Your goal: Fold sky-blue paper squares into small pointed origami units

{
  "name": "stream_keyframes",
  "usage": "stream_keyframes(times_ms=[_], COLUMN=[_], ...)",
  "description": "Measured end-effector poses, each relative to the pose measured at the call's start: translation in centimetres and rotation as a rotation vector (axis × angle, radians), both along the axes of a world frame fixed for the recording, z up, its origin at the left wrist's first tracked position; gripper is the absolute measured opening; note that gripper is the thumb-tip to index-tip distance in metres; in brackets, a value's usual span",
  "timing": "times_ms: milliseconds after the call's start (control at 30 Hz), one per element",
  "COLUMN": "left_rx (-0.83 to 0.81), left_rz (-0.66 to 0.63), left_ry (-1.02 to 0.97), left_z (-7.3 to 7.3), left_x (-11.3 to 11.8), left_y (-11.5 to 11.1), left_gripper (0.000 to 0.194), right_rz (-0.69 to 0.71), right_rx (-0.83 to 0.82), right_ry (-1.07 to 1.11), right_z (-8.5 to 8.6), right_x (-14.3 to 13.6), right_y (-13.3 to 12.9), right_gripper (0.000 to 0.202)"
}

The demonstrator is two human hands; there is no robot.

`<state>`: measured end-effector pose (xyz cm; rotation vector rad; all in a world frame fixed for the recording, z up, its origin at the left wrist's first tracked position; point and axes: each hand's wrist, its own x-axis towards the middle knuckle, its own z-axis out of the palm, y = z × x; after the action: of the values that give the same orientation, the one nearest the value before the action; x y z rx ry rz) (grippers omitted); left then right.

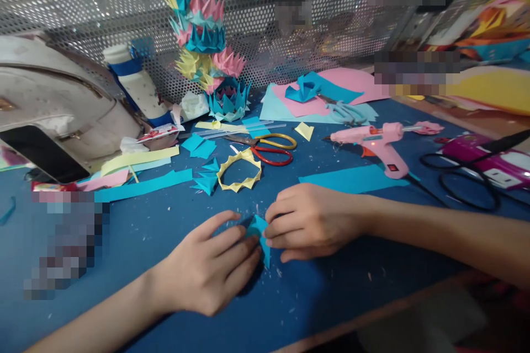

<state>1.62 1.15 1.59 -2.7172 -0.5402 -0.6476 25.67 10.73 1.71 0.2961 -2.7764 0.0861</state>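
A small folded piece of blue paper [260, 238] lies on the blue tabletop between my hands. My left hand [215, 262] has its fingertips on the paper's left side, and its index finger is bent above it. From the right, my right hand [310, 223] pinches the paper's edge with curled fingers. Just beyond my hands sits a yellow paper ring with pointed edges [224, 181]. Small folded blue paper pieces [206, 179] lie to the left of that ring. Both hands partly cover the paper.
Scissors [275, 155] with red and yellow handles lie behind the ring. A pink glue gun [379, 140] rests at right above a blue paper strip [351, 179]. Further back are a spiky paper tower [207, 38], a bottle [134, 80], a bag [53, 83], a phone [41, 151] and a purple power strip [480, 157].
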Motion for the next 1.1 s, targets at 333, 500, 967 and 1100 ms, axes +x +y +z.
stream_keyframes(times_ms=[333, 500, 967, 1100], left_rx=[-0.201, -0.192, -0.235, -0.156], left_rz=[-0.108, -0.192, -0.178, -0.115], left_ry=[-0.148, -0.019, 0.176, 0.185], left_z=[0.0, -0.7, 0.2, 0.5], left_x=[-0.6, -2.9, -2.5, -2.3], left_y=[-0.4, -1.0, -0.3, -0.6], left_gripper=[0.039, 0.036, 0.036, 0.036], right_rz=[0.011, 0.032, 0.019, 0.012], right_rx=[-0.035, -0.06, -0.058, -0.064], right_ry=[0.001, 0.033, -0.029, -0.045], right_z=[0.0, -0.1, 0.0, 0.1], right_x=[0.1, 0.1, 0.2, 0.3], right_y=[0.0, 0.2, 0.2, 0.2], right_gripper=[0.021, 0.022, 0.024, 0.026])
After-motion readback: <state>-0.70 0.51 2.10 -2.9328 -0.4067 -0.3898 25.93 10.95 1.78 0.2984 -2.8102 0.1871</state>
